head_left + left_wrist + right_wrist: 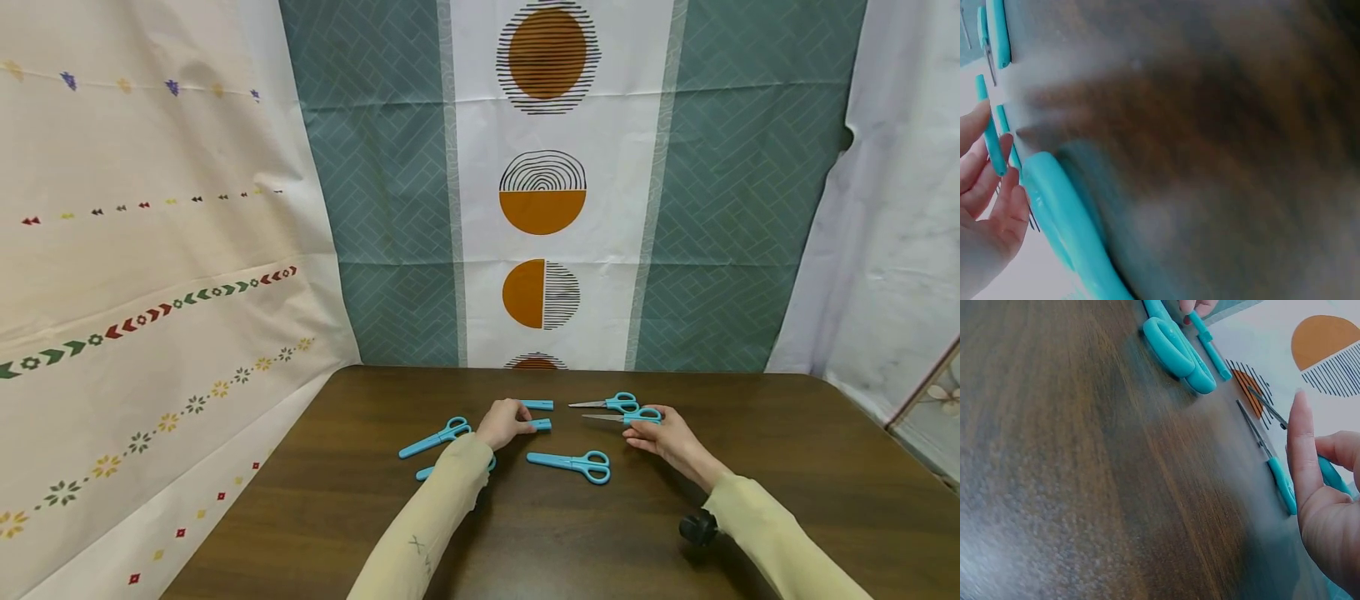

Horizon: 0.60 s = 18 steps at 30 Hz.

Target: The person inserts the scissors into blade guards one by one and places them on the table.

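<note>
My left hand (pixel 501 425) pinches a turquoise scissor sheath (pixel 542 425) between thumb and fingers; the left wrist view shows this held sheath (pixel 992 137) close up. Across a short gap, my right hand (pixel 670 436) grips a pair of scissors (pixel 643 416) by its turquoise handles, its bare metal blades pointing left toward the sheath. Just behind lies a second pair of bare scissors (pixel 622 402), also pointing left. A second loose sheath (pixel 537 405) lies behind the held one. In the right wrist view the right fingers partly hide the held handles (pixel 1333 477).
A sheathed pair of scissors (pixel 572 462) lies in front, between the hands. To the left rests another sheathed pair (pixel 431 440), with a further one (pixel 424 474) partly under my left forearm. The brown table (pixel 600 542) meets patterned cloth hangings (pixel 397 317) at its back edge.
</note>
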{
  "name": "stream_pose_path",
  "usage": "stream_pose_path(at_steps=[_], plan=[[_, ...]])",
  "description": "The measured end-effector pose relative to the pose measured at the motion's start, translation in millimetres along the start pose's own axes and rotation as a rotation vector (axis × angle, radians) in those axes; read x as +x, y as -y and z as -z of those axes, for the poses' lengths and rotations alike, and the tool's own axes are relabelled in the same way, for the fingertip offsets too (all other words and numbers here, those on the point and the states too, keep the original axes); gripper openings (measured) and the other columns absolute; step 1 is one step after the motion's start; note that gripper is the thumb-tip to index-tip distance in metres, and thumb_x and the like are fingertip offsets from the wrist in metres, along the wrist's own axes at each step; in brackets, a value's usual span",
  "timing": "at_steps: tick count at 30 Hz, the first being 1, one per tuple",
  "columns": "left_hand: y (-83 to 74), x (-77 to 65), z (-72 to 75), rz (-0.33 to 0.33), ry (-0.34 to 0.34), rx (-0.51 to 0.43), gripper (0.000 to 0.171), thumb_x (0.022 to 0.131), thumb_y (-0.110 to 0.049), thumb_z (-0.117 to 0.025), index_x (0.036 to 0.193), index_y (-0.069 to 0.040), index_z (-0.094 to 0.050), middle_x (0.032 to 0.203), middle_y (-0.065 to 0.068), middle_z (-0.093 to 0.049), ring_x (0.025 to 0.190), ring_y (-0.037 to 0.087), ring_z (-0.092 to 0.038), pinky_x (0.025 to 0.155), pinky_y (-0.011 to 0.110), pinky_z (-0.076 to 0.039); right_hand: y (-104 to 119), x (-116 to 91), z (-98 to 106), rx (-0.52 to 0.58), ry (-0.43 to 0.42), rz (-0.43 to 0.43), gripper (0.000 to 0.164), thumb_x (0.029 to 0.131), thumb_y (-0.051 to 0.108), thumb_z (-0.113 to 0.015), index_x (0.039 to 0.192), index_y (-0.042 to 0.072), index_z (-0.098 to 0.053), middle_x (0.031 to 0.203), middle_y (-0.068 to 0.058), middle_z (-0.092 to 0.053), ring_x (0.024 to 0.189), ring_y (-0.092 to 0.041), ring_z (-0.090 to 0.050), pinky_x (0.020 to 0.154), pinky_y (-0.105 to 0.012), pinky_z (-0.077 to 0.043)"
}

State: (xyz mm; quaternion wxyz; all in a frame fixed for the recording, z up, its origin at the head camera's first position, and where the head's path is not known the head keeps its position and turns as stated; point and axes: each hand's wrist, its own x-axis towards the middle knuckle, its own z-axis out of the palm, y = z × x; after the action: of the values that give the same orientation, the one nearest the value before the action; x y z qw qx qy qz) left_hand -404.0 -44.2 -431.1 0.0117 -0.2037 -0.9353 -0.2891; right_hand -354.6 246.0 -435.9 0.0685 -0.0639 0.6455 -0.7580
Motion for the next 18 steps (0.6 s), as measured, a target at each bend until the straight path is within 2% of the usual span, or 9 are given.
stream_pose_path(at_steps=[5, 9, 12, 18], plan=[[3.0, 0.3, 1.4, -0.018, 0.000, -0.065, 0.012, 0.080, -0.017, -0.071, 0.081, -0.008, -0.063, 0.076, -0.004, -0.056, 0.070, 0.011, -0.052, 0.065, 0.027, -0.044, 0.3, -0.3, -0.1, 0.001, -0.009, -0.006, 0.062, 0.093, -0.009, -0.040, 0.134, -0.016, 0.006, 0.096, -0.025, -0.053, 0.076, -0.020, -0.062, 0.073, -0.034, -0.049], [7.7, -0.4, 1.9, -0.033, 0.016, -0.167, 0.012, 0.081, -0.014, -0.070, 0.084, -0.006, -0.062, 0.074, -0.002, -0.055, 0.063, 0.013, -0.052, 0.054, 0.027, -0.045, 0.8, -0.3, -0.7, 0.003, -0.007, -0.003, 0.062, 0.093, -0.008, -0.040, 0.134, -0.016, 0.006, 0.096, -0.025, -0.053, 0.076, -0.020, -0.062, 0.073, -0.034, -0.049], [10.5, -1.7, 3.4, -0.062, 0.027, -0.253, 0.013, 0.082, -0.012, -0.068, 0.091, -0.003, -0.063, 0.079, 0.001, -0.057, 0.060, 0.017, -0.053, 0.048, 0.028, -0.045, 0.9, -0.1, -0.7, 0.003, -0.007, -0.008, 0.061, 0.093, -0.008, -0.040, 0.134, -0.016, 0.005, 0.096, -0.025, -0.052, 0.076, -0.019, -0.062, 0.073, -0.034, -0.049], [8.7, -8.5, 8.7, -0.073, 0.052, -0.348, 0.023, 0.088, -0.012, -0.061, 0.108, -0.002, -0.063, 0.107, 0.008, -0.059, 0.080, 0.017, -0.057, 0.059, 0.029, -0.049, 1.1, 0.2, -0.9, 0.027, 0.009, -0.031, 0.059, 0.093, -0.009, -0.038, 0.134, -0.016, 0.004, 0.095, -0.024, -0.050, 0.077, -0.020, -0.062, 0.074, -0.034, -0.048]])
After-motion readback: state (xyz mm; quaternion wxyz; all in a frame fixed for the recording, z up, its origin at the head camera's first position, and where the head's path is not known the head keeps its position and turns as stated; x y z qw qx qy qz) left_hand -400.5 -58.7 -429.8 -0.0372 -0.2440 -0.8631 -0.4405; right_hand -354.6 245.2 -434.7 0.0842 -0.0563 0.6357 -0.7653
